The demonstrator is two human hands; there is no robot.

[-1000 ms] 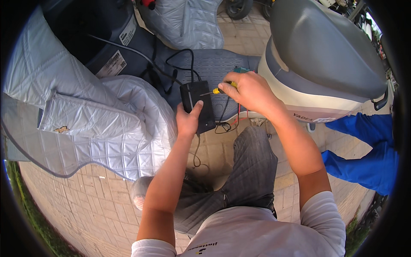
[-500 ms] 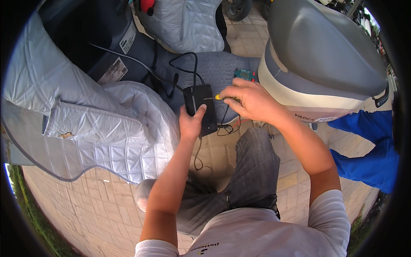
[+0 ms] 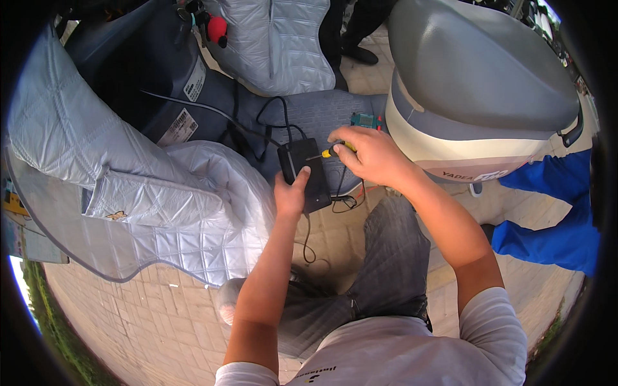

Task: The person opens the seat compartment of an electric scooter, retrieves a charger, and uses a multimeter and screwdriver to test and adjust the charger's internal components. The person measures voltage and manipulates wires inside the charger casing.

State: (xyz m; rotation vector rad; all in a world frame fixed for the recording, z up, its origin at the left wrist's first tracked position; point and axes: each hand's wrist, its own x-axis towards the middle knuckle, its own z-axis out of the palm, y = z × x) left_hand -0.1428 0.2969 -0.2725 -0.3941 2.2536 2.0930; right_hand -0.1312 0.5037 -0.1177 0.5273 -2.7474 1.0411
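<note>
My left hand (image 3: 291, 194) is closed round the near left edge of a flat black box (image 3: 317, 186) with cables, which looks like a charger; its thumb lies on top. In my right hand (image 3: 374, 154) is a screwdriver (image 3: 329, 153) with a yellow and black handle, pinched between thumb and fingers. Its thin metal shaft points left over the box's top face; whether the tip touches, I cannot tell. A black cable (image 3: 288, 109) loops up from the box's far end. Just beyond my right hand, a small teal meter (image 3: 365, 120) rests on the scooter's footboard (image 3: 322, 106).
The scooter's grey seat (image 3: 479, 71) and cream body (image 3: 444, 151) rise at the right. Silver quilted covers (image 3: 174, 193) drape at the left and far side. A person's blue trousers (image 3: 547, 219) show at the right, another person's dark shoe (image 3: 359, 54) at the far side. Brick paving (image 3: 141, 309) lies below.
The whole view has shifted slightly. A person's dark legs and shoes now show at the far side. Both hands keep their hold on the box and screwdriver.
</note>
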